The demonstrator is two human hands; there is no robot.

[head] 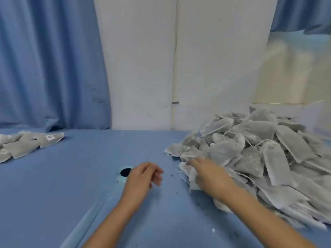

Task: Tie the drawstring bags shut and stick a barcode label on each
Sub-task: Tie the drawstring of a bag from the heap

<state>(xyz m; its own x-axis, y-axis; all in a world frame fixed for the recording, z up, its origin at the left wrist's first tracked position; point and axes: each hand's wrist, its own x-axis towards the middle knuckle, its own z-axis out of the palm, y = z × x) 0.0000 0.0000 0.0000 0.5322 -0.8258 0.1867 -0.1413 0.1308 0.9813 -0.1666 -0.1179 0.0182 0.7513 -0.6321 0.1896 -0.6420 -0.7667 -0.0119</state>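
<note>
The heap of grey-white fabric drawstring bags (259, 149) lies to the right, nearest the right hand (209, 174), whose fingers reach onto its near-left edge, grip too blurred to tell, while the loosely curled, empty left hand (143, 178) hovers beside a pale blue label roll (123, 174).

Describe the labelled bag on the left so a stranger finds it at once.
On the blue table, look to the far left edge, where a small group of flat grey bags lies below the blue curtain. The labelled bag is the rightmost of that group; it alone plainly shows a white barcode label on its face.
</note>
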